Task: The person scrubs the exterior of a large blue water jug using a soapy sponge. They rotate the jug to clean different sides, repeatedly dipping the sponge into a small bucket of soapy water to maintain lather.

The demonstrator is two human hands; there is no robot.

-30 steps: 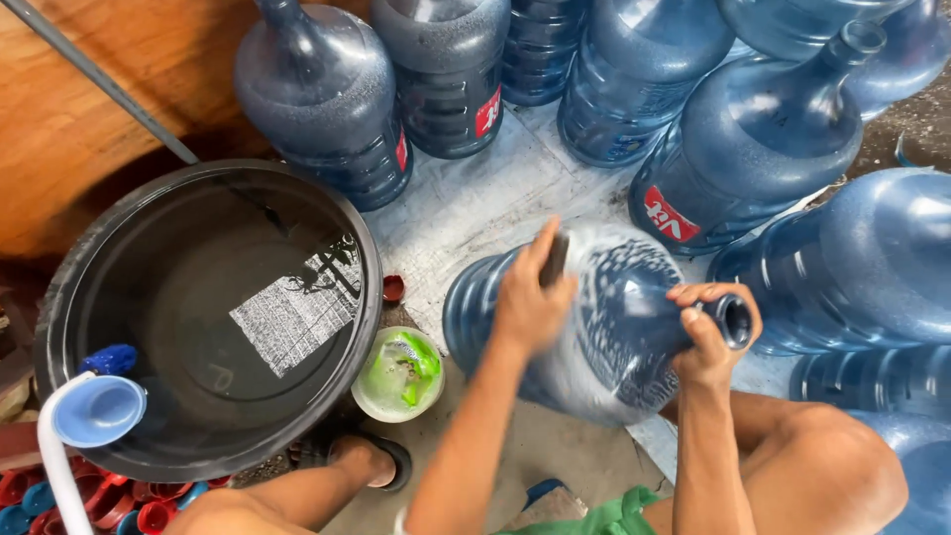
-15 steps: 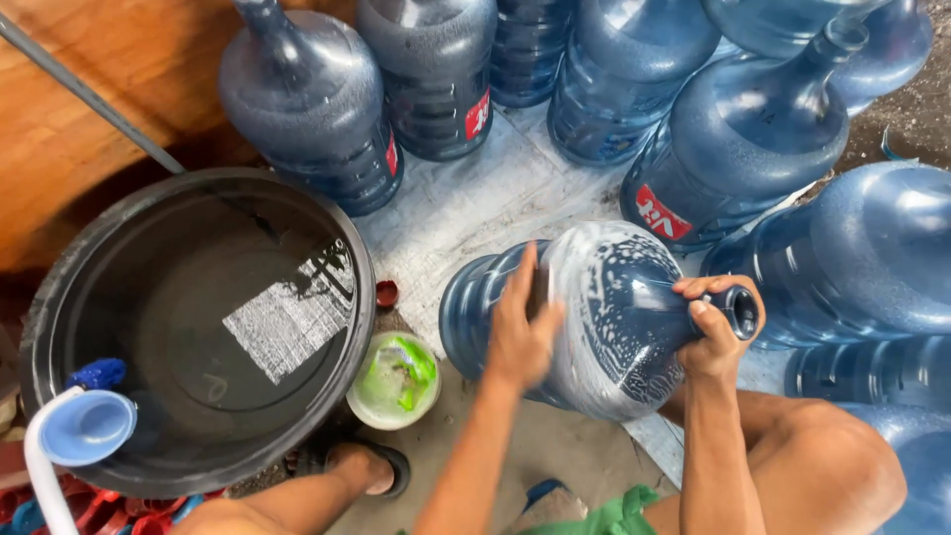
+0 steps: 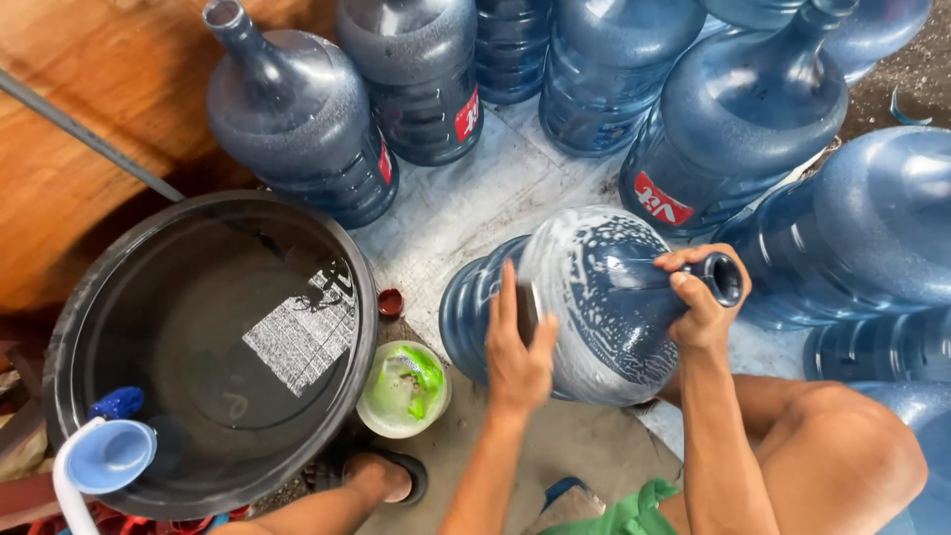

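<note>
A large blue water jug (image 3: pixel 584 307) lies on its side on the concrete floor (image 3: pixel 466 213) in front of me, streaked with soapy foam. My right hand (image 3: pixel 705 297) wraps its fingers closed around the jug's neck, just behind the open mouth. My left hand (image 3: pixel 517 347) presses on the jug's body, fingers (image 3: pixel 507 297) stretched out over a small dark scrubber. To my left sits a black tub of water (image 3: pixel 208 347), with a small bowl holding a green sponge (image 3: pixel 404 388) beside it. Upright jugs (image 3: pixel 416 79) crowd around.
</note>
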